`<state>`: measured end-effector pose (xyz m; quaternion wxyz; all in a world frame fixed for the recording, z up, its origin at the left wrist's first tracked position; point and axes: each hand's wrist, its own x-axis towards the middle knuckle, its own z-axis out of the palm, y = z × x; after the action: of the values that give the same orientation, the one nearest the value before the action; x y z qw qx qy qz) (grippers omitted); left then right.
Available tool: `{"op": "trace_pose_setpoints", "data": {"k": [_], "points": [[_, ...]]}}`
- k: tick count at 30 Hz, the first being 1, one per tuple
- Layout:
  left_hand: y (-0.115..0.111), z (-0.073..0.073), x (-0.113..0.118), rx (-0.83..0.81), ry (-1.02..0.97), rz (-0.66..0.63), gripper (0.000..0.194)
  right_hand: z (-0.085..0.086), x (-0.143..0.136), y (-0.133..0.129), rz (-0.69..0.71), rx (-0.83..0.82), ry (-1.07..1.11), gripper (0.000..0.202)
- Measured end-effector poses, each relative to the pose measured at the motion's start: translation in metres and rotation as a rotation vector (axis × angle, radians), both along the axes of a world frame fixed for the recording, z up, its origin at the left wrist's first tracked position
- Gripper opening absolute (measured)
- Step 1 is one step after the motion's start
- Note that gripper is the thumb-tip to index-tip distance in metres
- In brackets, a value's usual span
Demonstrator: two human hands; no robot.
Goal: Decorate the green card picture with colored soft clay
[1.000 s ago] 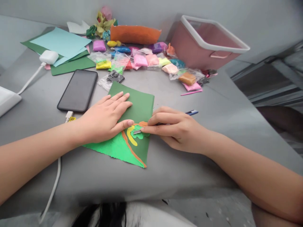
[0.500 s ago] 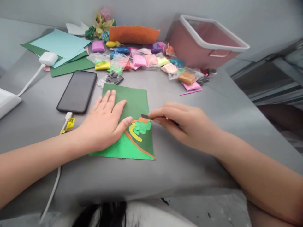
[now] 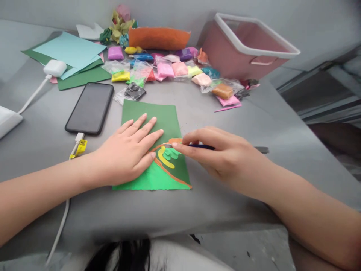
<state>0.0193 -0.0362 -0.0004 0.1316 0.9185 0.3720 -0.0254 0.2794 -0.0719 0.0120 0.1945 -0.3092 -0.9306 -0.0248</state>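
A dark green sheet (image 3: 153, 109) lies on the grey table, its lower part covered with bright green clay (image 3: 152, 180). An orange clay strip (image 3: 172, 175) curves along that area, beside a yellow clay crescent (image 3: 166, 160) and a lighter green clay patch (image 3: 171, 153). My left hand (image 3: 128, 154) rests flat on the sheet's left side with fingers spread. Between thumb and fingers, my right hand (image 3: 225, 156) grips a slim clay tool (image 3: 201, 145) with a dark blue handle and flat metal ends. Its tip is at the upper orange clay (image 3: 175, 140).
A black phone (image 3: 90, 108) with a charging cable lies to the left, below stacked coloured paper (image 3: 67, 51). Several bagged clay packets (image 3: 165, 69) spread across the back, before an orange piece (image 3: 159, 38). A pink bin (image 3: 225, 56) stands back right, near a pink stick (image 3: 228, 108).
The sheet has shifted slightly right. My left hand has slid right and down, fingers more spread. My right hand has brought the tool's tip lower and left, the tool now lying flatter.
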Motion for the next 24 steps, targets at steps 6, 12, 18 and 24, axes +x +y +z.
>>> {"op": "trace_pose_setpoints", "data": {"k": [6, 12, 18, 24], "points": [[-0.038, 0.001, 0.010, -0.159, -0.135, 0.368, 0.069, -0.007, 0.000, -0.004, -0.009, -0.022, 0.024, 0.034], [0.011, 0.030, -0.014, 0.279, -0.109, 0.312, 0.069, -0.002, 0.003, 0.000, -0.078, 0.036, -0.039, 0.034], [0.056, 0.022, -0.033, 0.256, 0.112, 0.384, 0.085, -0.002, 0.001, 0.004, -0.074, -0.024, -0.016, 0.038], [0.059, 0.024, -0.029, 0.111, 0.127, 0.386, 0.076, -0.003, 0.001, 0.005, -0.094, -0.030, 0.024, 0.042]]}}
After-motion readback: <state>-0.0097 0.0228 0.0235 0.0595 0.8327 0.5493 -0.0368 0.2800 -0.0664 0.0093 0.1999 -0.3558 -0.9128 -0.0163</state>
